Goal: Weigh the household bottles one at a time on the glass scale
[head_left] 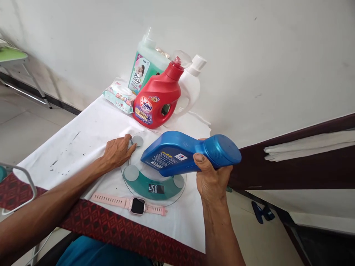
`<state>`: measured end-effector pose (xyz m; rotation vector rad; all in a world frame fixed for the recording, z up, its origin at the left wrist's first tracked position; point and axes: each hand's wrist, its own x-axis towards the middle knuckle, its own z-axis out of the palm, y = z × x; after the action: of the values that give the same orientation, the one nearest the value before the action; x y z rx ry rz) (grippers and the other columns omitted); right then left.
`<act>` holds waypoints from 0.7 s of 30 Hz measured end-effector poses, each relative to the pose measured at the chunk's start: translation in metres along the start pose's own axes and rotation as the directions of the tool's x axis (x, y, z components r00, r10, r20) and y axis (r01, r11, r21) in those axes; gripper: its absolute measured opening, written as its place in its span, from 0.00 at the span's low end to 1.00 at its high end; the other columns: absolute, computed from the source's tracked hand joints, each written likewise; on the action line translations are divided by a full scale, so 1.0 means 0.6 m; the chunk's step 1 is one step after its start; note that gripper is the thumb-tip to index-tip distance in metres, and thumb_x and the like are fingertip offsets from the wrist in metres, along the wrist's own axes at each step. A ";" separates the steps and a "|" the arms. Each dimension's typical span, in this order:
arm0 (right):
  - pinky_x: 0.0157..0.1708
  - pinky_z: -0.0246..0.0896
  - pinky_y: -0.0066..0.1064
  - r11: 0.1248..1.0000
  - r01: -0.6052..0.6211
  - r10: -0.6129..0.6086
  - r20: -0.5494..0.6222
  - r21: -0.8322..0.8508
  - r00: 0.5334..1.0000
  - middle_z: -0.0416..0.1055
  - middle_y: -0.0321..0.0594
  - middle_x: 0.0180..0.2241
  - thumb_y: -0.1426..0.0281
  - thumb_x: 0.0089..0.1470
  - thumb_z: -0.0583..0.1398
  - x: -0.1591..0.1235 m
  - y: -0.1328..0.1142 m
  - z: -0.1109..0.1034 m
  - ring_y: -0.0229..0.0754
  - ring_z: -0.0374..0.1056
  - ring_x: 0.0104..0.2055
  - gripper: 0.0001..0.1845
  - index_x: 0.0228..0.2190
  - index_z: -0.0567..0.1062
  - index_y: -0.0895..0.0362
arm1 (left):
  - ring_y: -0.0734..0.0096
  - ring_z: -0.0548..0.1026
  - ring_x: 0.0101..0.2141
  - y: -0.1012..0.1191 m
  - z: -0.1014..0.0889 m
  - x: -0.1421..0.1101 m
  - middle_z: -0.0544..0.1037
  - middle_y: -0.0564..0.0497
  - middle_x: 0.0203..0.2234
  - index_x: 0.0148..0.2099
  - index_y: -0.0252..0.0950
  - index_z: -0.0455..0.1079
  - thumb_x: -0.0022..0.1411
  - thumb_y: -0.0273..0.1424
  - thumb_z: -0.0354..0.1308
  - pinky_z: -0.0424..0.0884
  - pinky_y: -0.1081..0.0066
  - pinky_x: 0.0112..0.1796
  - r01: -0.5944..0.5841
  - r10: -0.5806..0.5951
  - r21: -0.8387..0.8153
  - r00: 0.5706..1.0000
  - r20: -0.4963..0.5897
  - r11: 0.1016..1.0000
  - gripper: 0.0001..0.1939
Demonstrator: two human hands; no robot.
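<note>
My right hand [212, 177] is wrapped around the neck of a blue plastic bottle [172, 147], just below its broad ribbed cap. The bottle leans well over above a round glass scale [155, 186], its base pointing left; I cannot tell whether it touches the glass. On the scale's green band, lit digits show in a small display, upside down to me. At the scale's left rim is my left hand [119, 149], thumb and curled fingers at the glass edge beside a grey disc. A pink-strapped smartwatch [138, 206] lies flat in front of the scale.
Behind the scale stand a red OMO detergent bottle [158, 96], a white jug [191, 85] and a green Pao dudu bottle [142, 68]. A wipes pack [119, 96] lies to their left. The wall [249, 66] rises behind the white-covered table [63, 147]. Blue slippers [262, 213] are on the floor.
</note>
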<state>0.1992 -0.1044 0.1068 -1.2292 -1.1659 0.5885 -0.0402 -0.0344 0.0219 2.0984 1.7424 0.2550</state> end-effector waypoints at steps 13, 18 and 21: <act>0.31 0.63 0.32 0.974 -0.214 0.190 -0.254 -0.070 0.948 0.71 0.37 0.26 0.44 0.62 0.58 -0.069 0.162 -0.106 0.39 0.67 0.29 0.28 0.31 0.76 0.57 | 0.50 0.81 0.45 0.002 0.001 0.001 0.83 0.45 0.38 0.61 0.35 0.68 0.74 0.45 0.46 0.70 0.58 0.44 0.013 -0.014 -0.027 0.999 -0.039 1.000 0.25; 0.27 0.56 0.30 0.960 -0.275 0.254 -0.240 -0.060 0.937 0.66 0.34 0.22 0.45 0.64 0.58 -0.084 0.191 -0.107 0.36 0.61 0.25 0.29 0.28 0.75 0.57 | 0.50 0.81 0.44 0.002 0.005 0.004 0.83 0.46 0.37 0.61 0.36 0.69 0.72 0.48 0.45 0.71 0.59 0.42 0.022 -0.023 -0.015 0.997 -0.079 1.000 0.27; 0.27 0.55 0.30 0.957 -0.287 0.271 -0.228 -0.040 0.935 0.65 0.33 0.22 0.46 0.65 0.58 -0.082 0.192 -0.111 0.36 0.61 0.26 0.28 0.28 0.75 0.56 | 0.50 0.81 0.43 0.003 0.006 0.005 0.84 0.46 0.36 0.61 0.37 0.69 0.70 0.49 0.45 0.71 0.60 0.41 0.030 -0.031 -0.017 0.996 -0.084 0.999 0.28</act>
<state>0.2684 -0.1402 -0.0117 -1.4979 -0.8376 0.6057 -0.0367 -0.0324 0.0188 2.0763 1.8126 0.3515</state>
